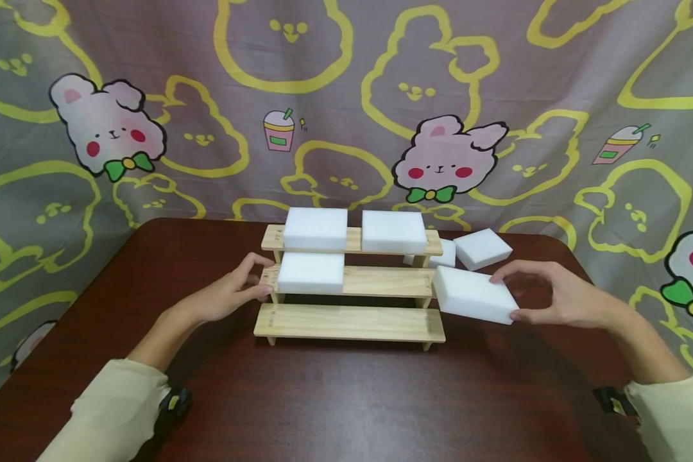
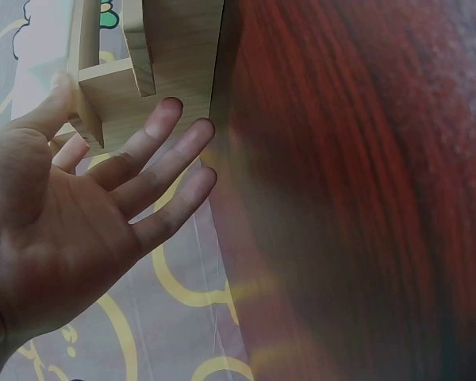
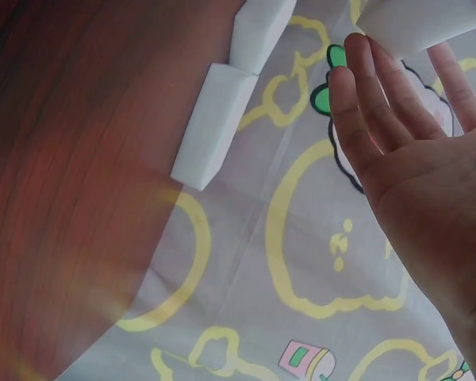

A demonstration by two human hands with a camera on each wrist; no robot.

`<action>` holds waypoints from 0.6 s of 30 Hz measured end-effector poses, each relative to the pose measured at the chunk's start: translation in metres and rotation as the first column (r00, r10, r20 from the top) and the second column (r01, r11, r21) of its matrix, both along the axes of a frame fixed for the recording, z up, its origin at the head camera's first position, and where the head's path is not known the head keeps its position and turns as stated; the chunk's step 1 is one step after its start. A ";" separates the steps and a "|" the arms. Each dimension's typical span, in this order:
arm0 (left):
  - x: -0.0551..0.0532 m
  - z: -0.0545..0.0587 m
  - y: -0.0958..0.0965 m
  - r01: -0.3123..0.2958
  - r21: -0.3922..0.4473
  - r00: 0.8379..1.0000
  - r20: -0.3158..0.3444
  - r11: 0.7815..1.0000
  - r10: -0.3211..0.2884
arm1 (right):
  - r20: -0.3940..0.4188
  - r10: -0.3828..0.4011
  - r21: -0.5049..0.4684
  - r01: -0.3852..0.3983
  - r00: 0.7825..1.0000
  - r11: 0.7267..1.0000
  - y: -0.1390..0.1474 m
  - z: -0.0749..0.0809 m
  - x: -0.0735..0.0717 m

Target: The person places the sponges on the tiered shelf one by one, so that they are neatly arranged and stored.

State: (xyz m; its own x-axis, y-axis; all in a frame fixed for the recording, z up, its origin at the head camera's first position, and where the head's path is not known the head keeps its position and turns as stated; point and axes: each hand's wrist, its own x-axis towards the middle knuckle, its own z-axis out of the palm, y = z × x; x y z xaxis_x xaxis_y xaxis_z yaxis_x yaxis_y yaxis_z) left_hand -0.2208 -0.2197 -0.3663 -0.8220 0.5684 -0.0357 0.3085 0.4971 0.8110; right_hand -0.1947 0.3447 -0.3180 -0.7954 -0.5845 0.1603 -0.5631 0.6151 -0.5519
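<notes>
A three-tier wooden display stand point(image 1: 349, 323) stands on the table. My left hand point(image 1: 231, 296) pinches the left end of its middle shelf between thumb and index finger. In the left wrist view, the other fingers of that hand point(image 2: 87, 210) stretch out loosely beneath. Two white foam blocks point(image 1: 315, 229) lie on the top shelf, and one foam block point(image 1: 310, 273) is on the left half of the middle shelf. My right hand point(image 1: 554, 296) pinches another foam block point(image 1: 476, 295), tilted, by its right end, just right of the stand. The right wrist view shows only part of this held block point(image 3: 420, 24).
Two more foam blocks lie on the table behind the stand's right side: a tilted one point(image 1: 483, 249) and one partly hidden by the stand point(image 1: 443, 254). The dark brown table point(image 1: 346, 404) ends at a patterned curtain point(image 1: 346, 109) behind it.
</notes>
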 end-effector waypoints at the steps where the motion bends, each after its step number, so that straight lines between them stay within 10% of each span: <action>1: 0.000 0.000 0.000 0.000 0.000 1.000 -0.001 1.000 0.000 | -0.009 -0.001 0.006 0.001 1.000 1.000 -0.002 0.000 0.000; 18: -0.001 -0.002 0.000 -0.004 0.001 1.000 -0.004 1.000 0.004 | -0.175 0.025 0.060 -0.015 0.984 0.998 -0.034 -0.005 0.003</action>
